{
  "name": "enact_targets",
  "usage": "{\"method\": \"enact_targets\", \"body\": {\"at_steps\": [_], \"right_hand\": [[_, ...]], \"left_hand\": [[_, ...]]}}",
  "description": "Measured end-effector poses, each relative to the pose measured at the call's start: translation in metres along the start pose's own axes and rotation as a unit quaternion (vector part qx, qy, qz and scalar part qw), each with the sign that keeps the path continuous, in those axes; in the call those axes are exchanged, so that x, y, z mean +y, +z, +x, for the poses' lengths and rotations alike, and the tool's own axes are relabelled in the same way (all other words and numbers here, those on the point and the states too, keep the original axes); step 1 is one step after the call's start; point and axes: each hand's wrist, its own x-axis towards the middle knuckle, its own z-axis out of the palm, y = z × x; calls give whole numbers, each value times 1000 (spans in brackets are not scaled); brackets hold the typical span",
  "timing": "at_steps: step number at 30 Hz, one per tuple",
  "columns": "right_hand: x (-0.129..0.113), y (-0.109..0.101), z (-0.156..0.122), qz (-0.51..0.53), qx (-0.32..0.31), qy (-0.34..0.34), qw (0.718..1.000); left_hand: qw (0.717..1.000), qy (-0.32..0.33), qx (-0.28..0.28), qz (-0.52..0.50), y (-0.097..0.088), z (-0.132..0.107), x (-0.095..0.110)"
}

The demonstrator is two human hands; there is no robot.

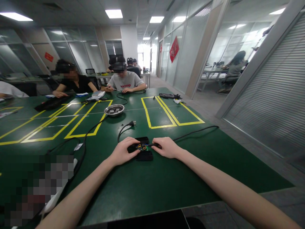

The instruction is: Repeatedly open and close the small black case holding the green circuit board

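A small green circuit board [144, 148] with copper-coloured coils sits just above the table between my hands. My left hand [125, 150] grips its left end, thumb in front and fingers behind. My right hand [167, 147] is closed round the black cable [196, 131] at the board's right end. One black plastic case half [145, 156] lies in front of the board and another black case piece [142, 139] is behind it. A power plug [132, 124] on a short cord rests beyond my left hand, and the cord's other end is hidden by that hand.
A metal bowl [114, 110] with metal parts stands farther back. Yellow tape [163, 127] marks rectangles on the green table [152, 187]. A long black cord [84, 146] and a blurred-out white-edged object [51, 203] lie at left. Two people work across the table.
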Motion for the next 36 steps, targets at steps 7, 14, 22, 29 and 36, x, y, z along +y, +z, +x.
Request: {"method": "enact_targets", "body": {"at_steps": [7, 14, 22, 29, 36], "right_hand": [[-4, -5, -1, 27, 2, -6, 1000], [-6, -1, 3, 16, 20, 13, 1000], [-4, -1, 3, 26, 9, 10, 1000], [-6, 0, 0, 25, 9, 22, 999], [-6, -3, 0, 30, 22, 72, 997]], "left_hand": [[1000, 3, -16, 7, 1, 2, 1], [1000, 6, -18, 14, -1, 3, -1], [1000, -8, 2, 27, -12, 0, -6], [999, -13, -27, 24, -15, -2, -11], [999, -31, -30, 27, -12, -1, -11]]}}
